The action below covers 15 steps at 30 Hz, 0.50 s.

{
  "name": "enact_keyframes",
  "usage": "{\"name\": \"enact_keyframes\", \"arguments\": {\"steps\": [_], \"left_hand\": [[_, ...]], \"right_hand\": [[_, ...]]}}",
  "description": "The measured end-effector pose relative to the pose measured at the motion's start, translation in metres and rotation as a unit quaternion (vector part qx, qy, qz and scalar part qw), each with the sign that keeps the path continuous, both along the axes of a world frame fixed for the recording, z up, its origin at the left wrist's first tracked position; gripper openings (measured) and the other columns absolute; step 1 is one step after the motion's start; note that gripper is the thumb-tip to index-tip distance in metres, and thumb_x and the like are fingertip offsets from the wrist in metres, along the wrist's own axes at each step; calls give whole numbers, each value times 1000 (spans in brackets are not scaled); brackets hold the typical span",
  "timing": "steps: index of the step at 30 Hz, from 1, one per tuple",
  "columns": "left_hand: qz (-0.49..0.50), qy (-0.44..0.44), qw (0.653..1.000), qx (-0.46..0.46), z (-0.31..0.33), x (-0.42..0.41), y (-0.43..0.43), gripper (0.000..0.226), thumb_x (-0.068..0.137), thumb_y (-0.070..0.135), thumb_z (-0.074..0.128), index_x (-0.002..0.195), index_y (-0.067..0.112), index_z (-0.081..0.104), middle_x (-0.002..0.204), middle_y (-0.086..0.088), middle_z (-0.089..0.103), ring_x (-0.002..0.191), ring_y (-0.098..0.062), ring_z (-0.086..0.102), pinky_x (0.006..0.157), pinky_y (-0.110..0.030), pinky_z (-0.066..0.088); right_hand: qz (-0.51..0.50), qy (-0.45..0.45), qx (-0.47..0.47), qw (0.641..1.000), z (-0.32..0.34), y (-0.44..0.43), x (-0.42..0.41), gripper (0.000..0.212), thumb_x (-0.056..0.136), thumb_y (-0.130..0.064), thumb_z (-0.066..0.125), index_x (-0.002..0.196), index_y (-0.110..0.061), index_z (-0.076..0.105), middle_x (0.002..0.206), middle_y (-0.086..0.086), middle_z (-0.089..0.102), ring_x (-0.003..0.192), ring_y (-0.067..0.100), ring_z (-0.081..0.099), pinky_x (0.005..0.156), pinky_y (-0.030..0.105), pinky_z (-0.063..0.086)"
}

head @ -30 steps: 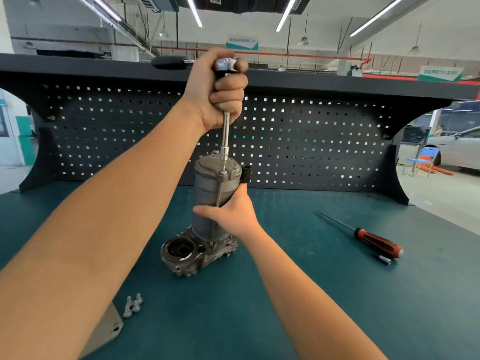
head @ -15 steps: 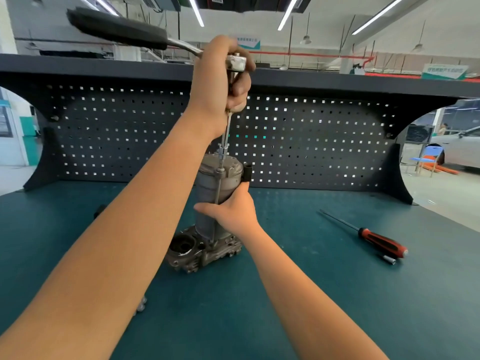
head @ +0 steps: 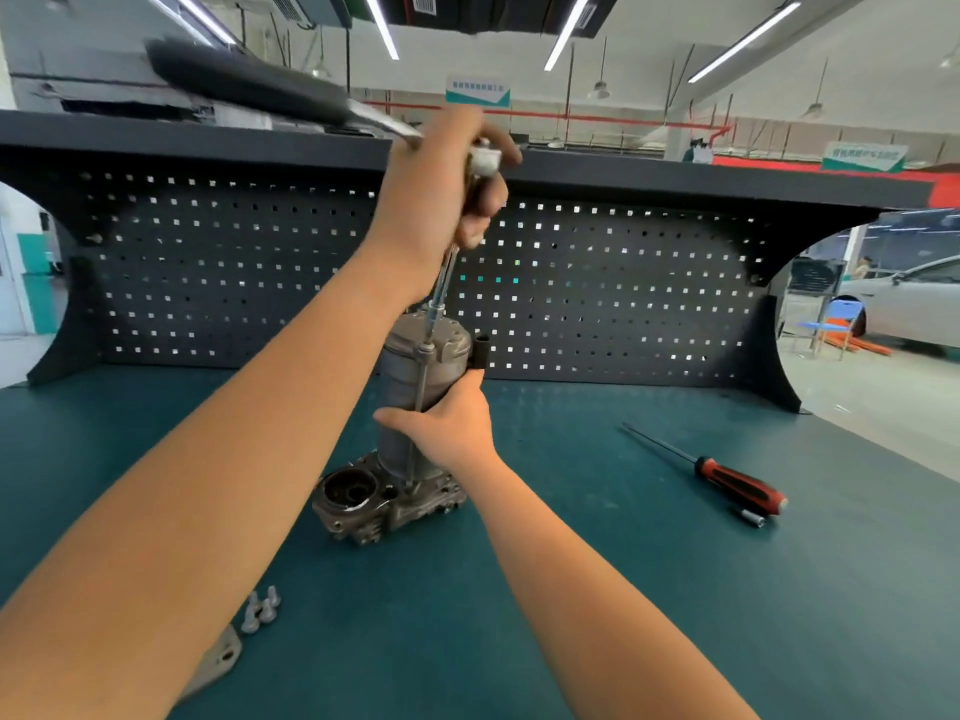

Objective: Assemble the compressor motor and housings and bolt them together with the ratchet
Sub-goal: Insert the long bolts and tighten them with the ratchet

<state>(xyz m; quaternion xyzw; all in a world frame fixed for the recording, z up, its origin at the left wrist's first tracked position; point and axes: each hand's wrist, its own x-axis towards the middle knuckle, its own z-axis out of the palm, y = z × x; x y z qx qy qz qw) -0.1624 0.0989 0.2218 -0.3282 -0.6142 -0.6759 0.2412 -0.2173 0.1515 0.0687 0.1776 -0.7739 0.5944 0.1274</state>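
The grey compressor motor housing (head: 400, 387) stands upright on its cast base housing (head: 363, 504) at the middle of the green bench. My right hand (head: 449, 426) grips the cylinder's side. Above it my left hand (head: 441, 192) grips the head of the ratchet (head: 260, 83), whose black handle points up and to the left. From that hand a long thin extension (head: 441, 293) runs down to a bolt on the housing's top rim. A long bolt (head: 418, 407) runs down the cylinder's side.
A red-and-black screwdriver (head: 737, 483) with a small socket (head: 753, 518) beside it lies to the right. Loose bolts (head: 260, 610) and a metal bracket (head: 218, 659) lie at the front left. A black pegboard (head: 623, 283) closes the back of the bench.
The ratchet handle has swung from pointing away from me round to the upper left. My right hand has kept its grip on the housing.
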Motion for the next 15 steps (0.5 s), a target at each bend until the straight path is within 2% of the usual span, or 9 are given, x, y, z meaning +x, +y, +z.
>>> {"name": "enact_keyframes", "arguments": {"steps": [2, 3, 6, 11, 15], "left_hand": [[69, 46, 996, -11, -7, 7, 6, 30, 96, 13, 33, 72, 9, 50, 45, 4, 46, 37, -6, 35, 36, -18, 26], [74, 55, 996, -6, -8, 9, 6, 30, 97, 12, 33, 72, 9, 50, 45, 3, 47, 36, -6, 36, 36, -18, 26], [10, 47, 999, -3, -6, 9, 3, 35, 96, 12, 29, 68, 8, 49, 40, 4, 42, 33, -8, 26, 37, -19, 20], [-56, -20, 998, 11, 2, -2, -1, 38, 94, 16, 28, 62, 9, 47, 38, 4, 34, 34, -8, 17, 37, -18, 15], [-165, -67, 984, -1, 6, -13, -10, 42, 91, 22, 28, 58, 12, 52, 36, 7, 31, 31, -5, 18, 32, -14, 17]], "right_hand": [[-20, 4, 10, 1000, -4, -4, 1, 71, 64, -31, 85, 102, -23, 25, 109, -2, 50, 101, 18, 51, 83, 31, 46], [-26, 10, 12, 1000, -6, -5, 1, 71, 64, -32, 85, 101, -23, 25, 110, -1, 50, 102, 18, 52, 84, 32, 47], [-22, 18, 8, 1000, -8, -1, 2, 70, 62, -33, 85, 100, -25, 26, 103, -6, 50, 96, 15, 51, 80, 30, 47], [6, 20, 12, 1000, -8, 5, -2, 73, 63, -30, 86, 105, -28, 26, 90, -19, 47, 93, 10, 50, 79, 25, 45], [37, 11, 0, 999, -7, 12, -4, 82, 63, -26, 86, 123, -20, 30, 101, -14, 53, 100, 10, 54, 71, 13, 43]]}}
